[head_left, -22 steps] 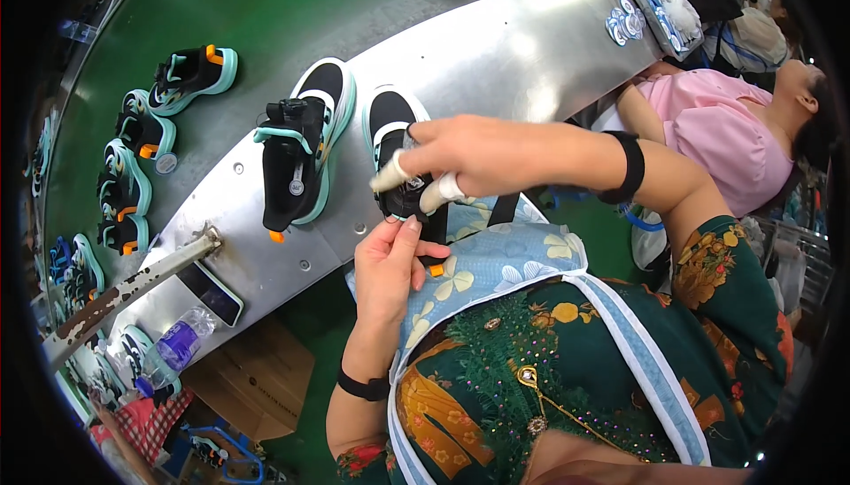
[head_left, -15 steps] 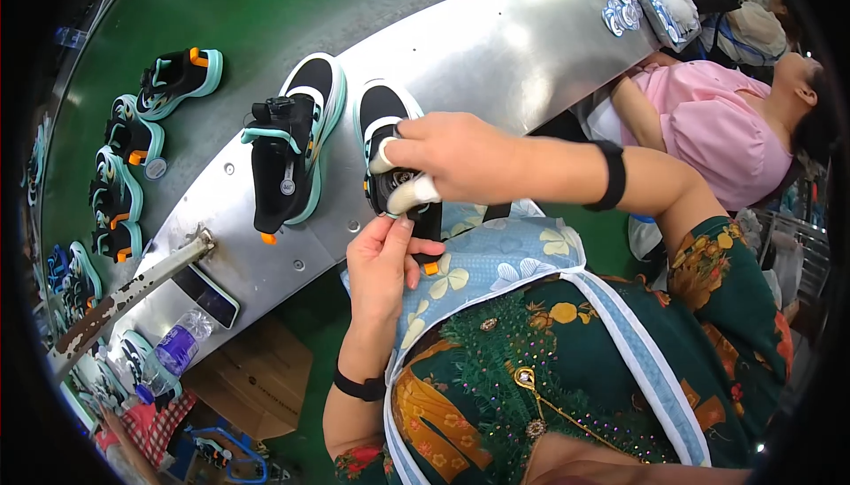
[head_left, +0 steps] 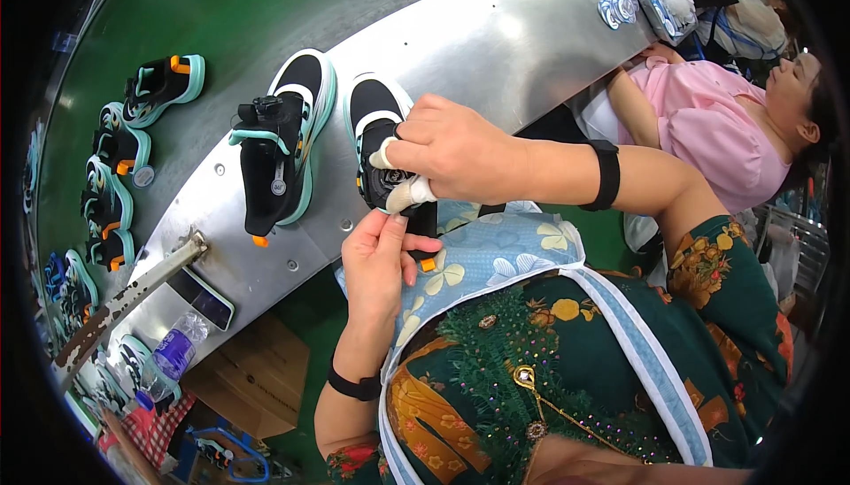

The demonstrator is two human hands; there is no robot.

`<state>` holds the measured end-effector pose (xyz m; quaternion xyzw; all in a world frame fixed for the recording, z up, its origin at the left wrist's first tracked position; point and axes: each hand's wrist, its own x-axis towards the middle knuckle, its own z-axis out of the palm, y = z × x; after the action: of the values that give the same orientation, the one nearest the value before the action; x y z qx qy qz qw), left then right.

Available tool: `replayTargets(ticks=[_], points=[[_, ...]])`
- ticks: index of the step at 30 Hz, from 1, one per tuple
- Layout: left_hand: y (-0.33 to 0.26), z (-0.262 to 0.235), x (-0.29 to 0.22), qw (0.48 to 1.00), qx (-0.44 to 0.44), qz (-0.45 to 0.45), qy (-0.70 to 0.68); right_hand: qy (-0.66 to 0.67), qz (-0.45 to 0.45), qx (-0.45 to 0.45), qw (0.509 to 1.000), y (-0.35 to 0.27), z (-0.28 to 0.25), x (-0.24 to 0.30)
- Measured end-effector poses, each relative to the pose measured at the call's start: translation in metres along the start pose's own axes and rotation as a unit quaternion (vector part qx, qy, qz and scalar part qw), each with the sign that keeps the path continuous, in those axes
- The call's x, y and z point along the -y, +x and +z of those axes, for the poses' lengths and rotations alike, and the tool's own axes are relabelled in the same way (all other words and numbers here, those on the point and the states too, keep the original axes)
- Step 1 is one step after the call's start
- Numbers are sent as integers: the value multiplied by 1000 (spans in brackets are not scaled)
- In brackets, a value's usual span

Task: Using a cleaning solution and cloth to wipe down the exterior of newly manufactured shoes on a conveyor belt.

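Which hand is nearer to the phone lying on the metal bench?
Left. The left hand grips the shoe's heel end, to the right of the phone; the right hand lies farther up and right, on the shoe.

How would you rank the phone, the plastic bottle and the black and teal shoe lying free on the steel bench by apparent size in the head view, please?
1. Black and teal shoe, clearly largest.
2. and 3. Phone and plastic bottle look alike; the fisheye rim makes ranking them unsure.

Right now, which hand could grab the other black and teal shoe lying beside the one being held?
Probably the left hand. It only pinches the heel of the held shoe, and the other shoe lies toward its side. The right hand grips across the held shoe.
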<state>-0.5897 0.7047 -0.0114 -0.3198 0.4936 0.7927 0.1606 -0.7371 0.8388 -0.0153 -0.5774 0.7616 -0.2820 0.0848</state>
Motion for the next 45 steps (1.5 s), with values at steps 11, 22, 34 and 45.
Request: replayTargets(ticks=[11,22,34,45], points=[[2,10,2,1000,-8,4,-1,28,-27,-29,999,0,-13,-5],[6,21,1,1000,-9,-4,-18,99,26,-6,995,-1,-23,-9],[10,36,2,999,-15,-1,-28,178,88,57,978,-12,-27,-15],[-20,-26,-47,871,-267,325,253,141,203,63,967,-39,-63,-17]])
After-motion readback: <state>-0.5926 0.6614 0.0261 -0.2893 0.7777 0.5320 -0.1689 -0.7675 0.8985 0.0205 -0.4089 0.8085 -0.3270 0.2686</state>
